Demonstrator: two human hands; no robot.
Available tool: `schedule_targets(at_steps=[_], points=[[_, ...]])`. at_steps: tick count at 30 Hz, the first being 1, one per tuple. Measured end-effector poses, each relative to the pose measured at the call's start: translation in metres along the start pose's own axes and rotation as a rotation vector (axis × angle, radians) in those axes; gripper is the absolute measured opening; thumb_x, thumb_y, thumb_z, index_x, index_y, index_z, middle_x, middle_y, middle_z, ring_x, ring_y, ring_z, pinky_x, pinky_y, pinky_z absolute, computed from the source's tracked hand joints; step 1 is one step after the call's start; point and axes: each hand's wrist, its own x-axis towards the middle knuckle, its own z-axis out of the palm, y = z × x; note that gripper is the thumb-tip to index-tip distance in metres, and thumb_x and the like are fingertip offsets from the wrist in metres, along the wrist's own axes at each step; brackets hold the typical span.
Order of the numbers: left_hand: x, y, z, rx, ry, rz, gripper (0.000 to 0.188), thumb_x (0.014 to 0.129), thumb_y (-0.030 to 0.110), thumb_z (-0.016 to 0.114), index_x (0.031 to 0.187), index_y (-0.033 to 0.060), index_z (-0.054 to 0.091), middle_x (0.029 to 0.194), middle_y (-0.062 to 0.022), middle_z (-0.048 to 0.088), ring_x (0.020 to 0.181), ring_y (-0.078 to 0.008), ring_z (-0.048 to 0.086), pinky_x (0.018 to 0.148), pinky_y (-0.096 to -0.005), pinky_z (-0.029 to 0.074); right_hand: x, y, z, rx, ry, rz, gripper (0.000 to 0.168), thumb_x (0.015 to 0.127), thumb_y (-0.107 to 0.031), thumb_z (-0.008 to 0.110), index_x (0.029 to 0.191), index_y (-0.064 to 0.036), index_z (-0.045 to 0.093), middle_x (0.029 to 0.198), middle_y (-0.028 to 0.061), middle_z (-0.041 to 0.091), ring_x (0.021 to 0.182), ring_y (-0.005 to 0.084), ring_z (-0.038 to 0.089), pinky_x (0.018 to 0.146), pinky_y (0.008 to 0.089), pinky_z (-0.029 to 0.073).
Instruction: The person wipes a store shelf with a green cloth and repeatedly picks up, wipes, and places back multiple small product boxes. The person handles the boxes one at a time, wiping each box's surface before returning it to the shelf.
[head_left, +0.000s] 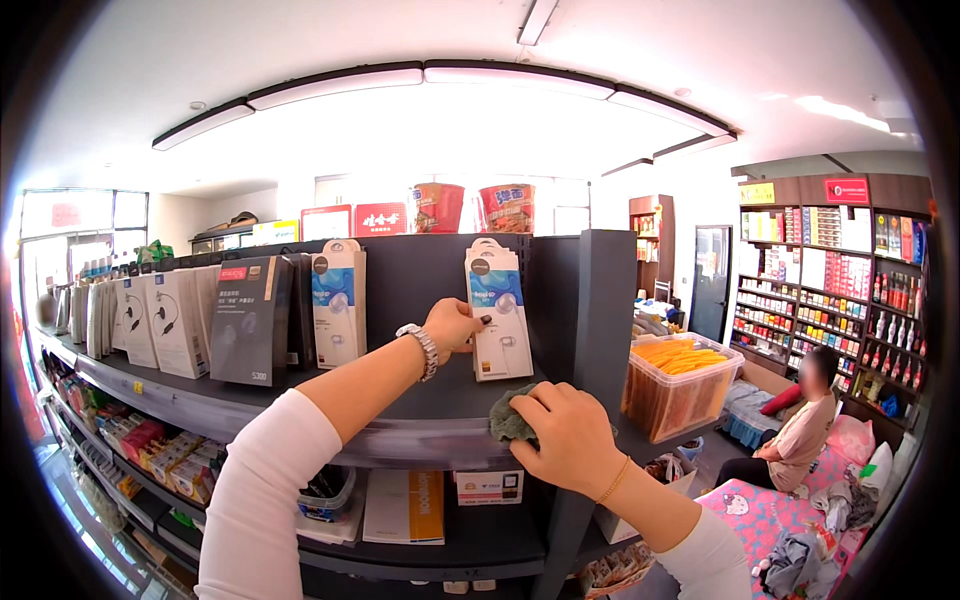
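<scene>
My left hand (455, 328) reaches over the grey metal shelf (420, 401) and grips the left edge of a white and blue earphone box (501, 322), which stands upright in front of similar boxes. A crumpled grey-green cloth (516, 414) is in my right hand (566, 431), at the shelf's front edge just below and right of that box. Another stack of the same earphone boxes (339, 307) stands further left, beside a dark grey earphone box (251, 322). My right fingers cover part of the cloth.
More white earphone boxes (178, 322) line the shelf at left. A clear plastic bin (679, 390) with orange packets stands right of the shelf post (604, 300). Lower shelves hold a yellow and white box (405, 506) and small goods. A person (806, 427) sits at right on a pink bed.
</scene>
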Motion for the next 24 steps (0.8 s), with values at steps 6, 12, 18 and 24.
schedule_targets(at_steps=[6,12,18,24], points=[[0.005,-0.007,-0.001,0.051,0.091,0.066,0.043,0.087,0.009,0.069,0.124,0.0031,0.048,0.104,-0.0088,0.059,0.095,-0.0198,0.063,0.079,-0.0365,0.057,-0.002,-0.003,0.0,-0.022,0.02,-0.014,0.034,0.069,-0.024,0.071,0.097,-0.008,0.062,0.087,0.007,0.054,0.081,0.024,0.056,0.066,0.0371,0.045],[-0.004,-0.006,-0.006,0.134,0.189,0.056,0.056,0.084,0.023,0.074,0.128,0.0024,0.047,0.109,-0.0135,0.057,0.102,-0.0235,0.06,0.079,-0.0411,0.055,-0.004,-0.001,0.0,-0.043,0.014,-0.027,0.035,0.069,-0.024,0.071,0.097,-0.008,0.061,0.087,0.0074,0.053,0.082,0.0244,0.056,0.067,0.0376,0.045],[-0.015,-0.015,-0.09,0.869,0.893,0.388,0.081,0.073,0.03,0.078,0.137,0.0058,0.037,0.128,-0.0181,0.043,0.119,-0.038,0.042,0.099,-0.0536,0.035,-0.002,-0.001,-0.004,-0.019,0.106,-0.068,0.031,0.072,-0.03,0.068,0.089,-0.005,0.062,0.08,0.0081,0.053,0.076,0.024,0.055,0.063,0.0374,0.045],[-0.024,-0.029,-0.132,0.654,0.879,-0.012,0.111,0.068,0.032,0.082,0.147,0.0086,0.008,0.142,-0.0225,0.023,0.129,-0.0424,0.027,0.107,-0.0528,0.029,0.0,-0.006,-0.003,-0.038,0.088,-0.063,0.035,0.072,-0.034,0.068,0.088,-0.004,0.063,0.079,0.008,0.052,0.074,0.0237,0.055,0.062,0.0364,0.044]])
